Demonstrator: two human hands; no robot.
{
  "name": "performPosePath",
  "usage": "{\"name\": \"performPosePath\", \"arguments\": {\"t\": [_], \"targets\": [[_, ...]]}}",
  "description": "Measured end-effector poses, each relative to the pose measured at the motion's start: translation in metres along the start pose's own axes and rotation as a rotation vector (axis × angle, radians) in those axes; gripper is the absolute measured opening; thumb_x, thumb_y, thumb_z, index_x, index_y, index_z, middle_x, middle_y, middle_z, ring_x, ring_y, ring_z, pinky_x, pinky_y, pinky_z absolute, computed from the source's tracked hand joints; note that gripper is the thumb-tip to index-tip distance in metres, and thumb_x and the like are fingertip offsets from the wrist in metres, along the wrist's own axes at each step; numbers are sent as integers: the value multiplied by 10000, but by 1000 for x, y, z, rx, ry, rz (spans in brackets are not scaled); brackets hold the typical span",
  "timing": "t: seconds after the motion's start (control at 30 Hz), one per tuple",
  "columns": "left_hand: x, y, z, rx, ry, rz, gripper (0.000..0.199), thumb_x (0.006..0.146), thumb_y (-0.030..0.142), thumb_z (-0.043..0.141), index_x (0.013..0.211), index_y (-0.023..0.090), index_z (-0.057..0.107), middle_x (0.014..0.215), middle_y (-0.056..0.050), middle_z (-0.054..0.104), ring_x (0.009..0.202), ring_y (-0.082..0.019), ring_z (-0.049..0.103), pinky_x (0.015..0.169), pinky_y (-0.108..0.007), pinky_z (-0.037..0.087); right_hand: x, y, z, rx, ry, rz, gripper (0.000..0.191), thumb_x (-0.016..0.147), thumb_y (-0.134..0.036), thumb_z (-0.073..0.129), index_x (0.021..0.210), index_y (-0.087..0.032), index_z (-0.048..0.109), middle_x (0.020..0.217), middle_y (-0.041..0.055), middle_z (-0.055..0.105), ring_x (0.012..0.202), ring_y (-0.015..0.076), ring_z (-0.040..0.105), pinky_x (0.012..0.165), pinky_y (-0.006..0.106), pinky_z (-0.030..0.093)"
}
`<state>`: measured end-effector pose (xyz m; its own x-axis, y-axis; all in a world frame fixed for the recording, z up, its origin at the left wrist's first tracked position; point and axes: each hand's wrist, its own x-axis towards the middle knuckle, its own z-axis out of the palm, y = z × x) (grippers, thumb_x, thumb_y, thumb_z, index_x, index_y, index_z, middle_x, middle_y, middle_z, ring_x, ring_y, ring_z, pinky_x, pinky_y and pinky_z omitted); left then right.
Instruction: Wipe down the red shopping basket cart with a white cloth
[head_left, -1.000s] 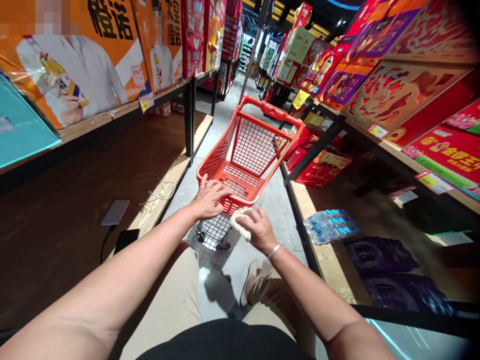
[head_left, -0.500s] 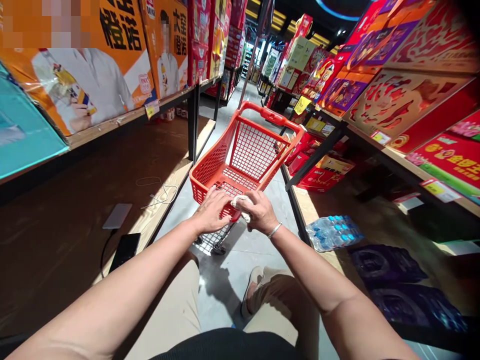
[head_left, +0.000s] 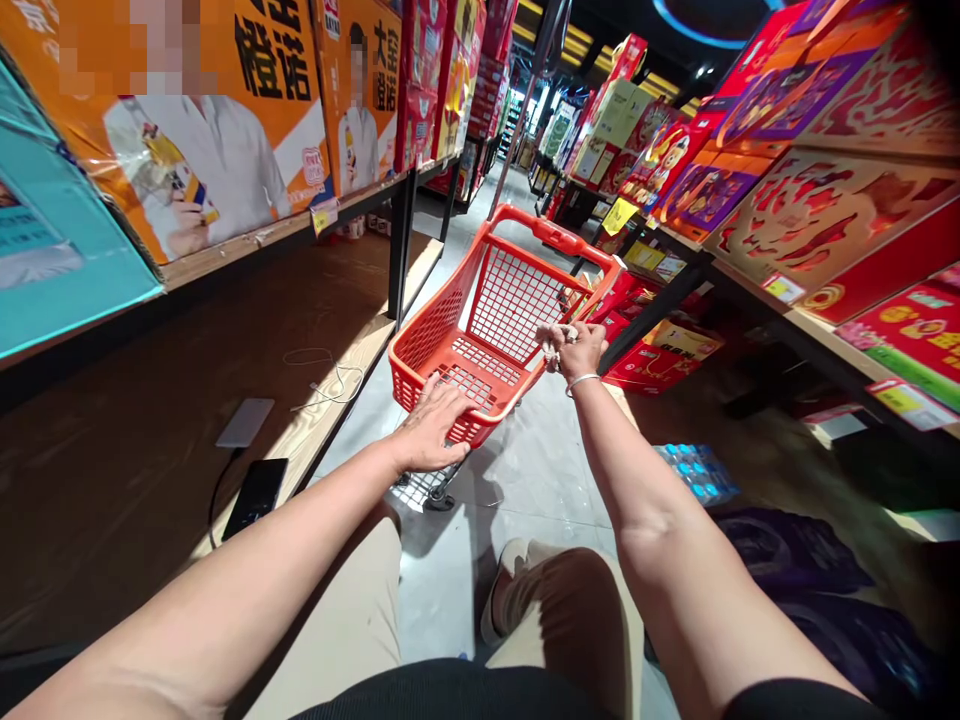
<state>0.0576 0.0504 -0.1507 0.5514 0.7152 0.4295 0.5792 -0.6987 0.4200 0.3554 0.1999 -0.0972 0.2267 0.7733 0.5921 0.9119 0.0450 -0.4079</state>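
Since half a second ago, my right hand (head_left: 583,350) has moved from the near end of the red shopping cart (head_left: 439,325) to its right-hand rim, fingers curled around a bunched whitish cloth (head_left: 551,343). My left hand (head_left: 429,428) lies over the cart's near end, fingers loosely spread, not closed. Left of the cart, a black phone (head_left: 256,495) rests on the low shelf (head_left: 319,420).

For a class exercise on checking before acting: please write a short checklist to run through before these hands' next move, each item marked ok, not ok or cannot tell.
1. Left hand on the near rim of the cart: ok.
2. Cloth held in the right hand: ok.
3. Both hands free: not ok, the right holds the cloth.
4. Cloth touching the cart: cannot tell.
5. Black device apart from both hands: ok.
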Motion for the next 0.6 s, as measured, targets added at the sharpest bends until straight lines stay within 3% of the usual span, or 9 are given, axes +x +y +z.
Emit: {"name": "performPosePath", "arguments": {"t": [0.1, 0.23, 0.33, 0.43, 0.5, 0.6], "targets": [[-1, -1, 1, 7, 18, -2, 554, 743, 399, 618, 1258, 205, 555, 1216, -102, 609, 1224, -324, 506, 1245, -621, 98, -15, -12, -7, -61, -60, -12, 374, 906, -566, 570, 921, -208, 677, 1075, 74, 527, 1014, 244, 445, 902, 395, 431], [-2, 0, -2, 8, 23, -11, 535, 750, 398, 616, 1246, 204, 559, 1206, -107, 603, 1237, -331, 501, 1247, -627, 90, -25, -28, -15, -120, -196, -94, 494, 824, -607, 683, 1087, -189, 649, 1236, 132, 507, 1084, 288, 462, 967, 450, 415], [-2, 0, -4, 6, 20, -19, 528, 744, 412, 622, 1229, 211, 566, 1194, -104, 604, 1221, -335, 506, 1236, -648, 107, -19, -30, -18, -94, -276, -38, 565, 777, -446, 767, 1222, -153, 578, 1280, 169, 482, 1145, 310, 488, 1022, 476, 412], [-1, -1, -4, 10, 7, -33, 533, 751, 424, 620, 1231, 198, 573, 1210, -113, 602, 1239, -339, 497, 1236, -657, 90, -21, -32, -24, -26, -289, -42, 447, 860, -247, 627, 1288, -153, 539, 1267, 168, 500, 1124, 290, 531, 1010, 470, 442], [-1, -3, -5, 22, 3, -50, 531, 751, 428, 629, 1230, 205, 586, 1204, -107, 602, 1236, -335, 496, 1238, -658, 81, -42, -38, -33, -5, -289, -133, 466, 874, -173, 563, 1339, -169, 523, 1278, 163, 515, 1068, 273, 552, 966, 451, 475], [-3, -6, -10, 49, 3, -63, 531, 755, 421, 640, 1251, 235, 613, 1163, -81, 596, 1202, -321, 500, 1235, -663, 78, -104, -59, -54, -20, -334, -412, 401, 914, -176, 550, 1311, -220, 583, 1194, 134, 574, 996, 260, 543, 896, 421, 510]]}}
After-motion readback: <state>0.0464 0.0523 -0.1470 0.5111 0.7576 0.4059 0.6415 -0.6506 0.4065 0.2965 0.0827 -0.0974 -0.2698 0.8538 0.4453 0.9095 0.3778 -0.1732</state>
